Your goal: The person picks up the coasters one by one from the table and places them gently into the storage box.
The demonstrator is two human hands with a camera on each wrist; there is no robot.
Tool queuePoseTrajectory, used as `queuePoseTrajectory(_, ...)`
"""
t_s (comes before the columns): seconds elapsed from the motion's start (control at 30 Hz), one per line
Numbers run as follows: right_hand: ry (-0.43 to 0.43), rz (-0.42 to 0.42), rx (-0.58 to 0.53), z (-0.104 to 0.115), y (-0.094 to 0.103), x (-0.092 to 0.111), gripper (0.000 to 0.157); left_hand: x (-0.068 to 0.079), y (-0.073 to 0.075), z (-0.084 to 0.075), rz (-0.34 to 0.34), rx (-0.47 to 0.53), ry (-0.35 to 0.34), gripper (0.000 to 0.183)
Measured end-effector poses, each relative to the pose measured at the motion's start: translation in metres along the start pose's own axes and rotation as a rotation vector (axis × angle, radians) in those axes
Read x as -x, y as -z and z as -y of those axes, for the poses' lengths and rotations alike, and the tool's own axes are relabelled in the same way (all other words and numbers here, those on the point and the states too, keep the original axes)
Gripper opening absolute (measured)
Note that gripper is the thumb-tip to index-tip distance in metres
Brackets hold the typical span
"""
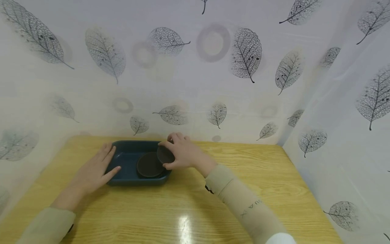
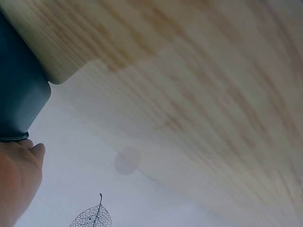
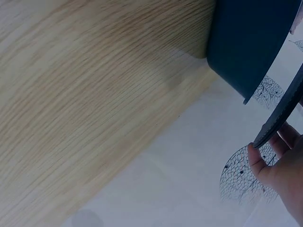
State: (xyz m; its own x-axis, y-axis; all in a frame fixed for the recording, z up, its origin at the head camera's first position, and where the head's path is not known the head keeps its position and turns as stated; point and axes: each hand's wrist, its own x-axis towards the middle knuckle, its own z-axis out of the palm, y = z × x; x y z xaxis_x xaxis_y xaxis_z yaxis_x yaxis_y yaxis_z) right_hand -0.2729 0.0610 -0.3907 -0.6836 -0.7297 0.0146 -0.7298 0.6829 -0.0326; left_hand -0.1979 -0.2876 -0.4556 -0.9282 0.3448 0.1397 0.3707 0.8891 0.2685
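My right hand (image 1: 184,152) pinches a round black coaster (image 1: 165,155) by its edge, fingers at the far side and thumb at the near side. The coaster is tilted over the right end of a dark blue tray (image 1: 128,181). In the right wrist view, its edge (image 3: 279,112) looks stitched and stands apart from the tray wall (image 3: 248,47). Another round black coaster (image 1: 149,164) lies inside the tray, partly overlapped by the held one. With fairly straight fingers, my left hand (image 1: 94,167) rests on the tray's left end, thumb reaching over the rim.
The tray stands on a yellow wood-grain table (image 1: 146,213), close to its back edge. Behind it hangs a pale curtain (image 1: 189,84) with a leaf print, which also runs along the right side of the table.
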Motion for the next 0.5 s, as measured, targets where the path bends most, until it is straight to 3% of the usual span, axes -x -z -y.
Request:
queuePoseTrajectory(0.23, 0.045, 0.025, 0.095, 0.019, 0.004, -0.022, 0.08, 0.0, -0.001, 0.001, -0.017, -0.008, -0.007, 0.088)
queuePoseTrajectory(0.5, 0.07, 0.041, 0.209, 0.036, -0.005, -0.038, 0.083, 0.0, -0.003, 0.002, -0.003, -0.004, -0.002, 0.087)
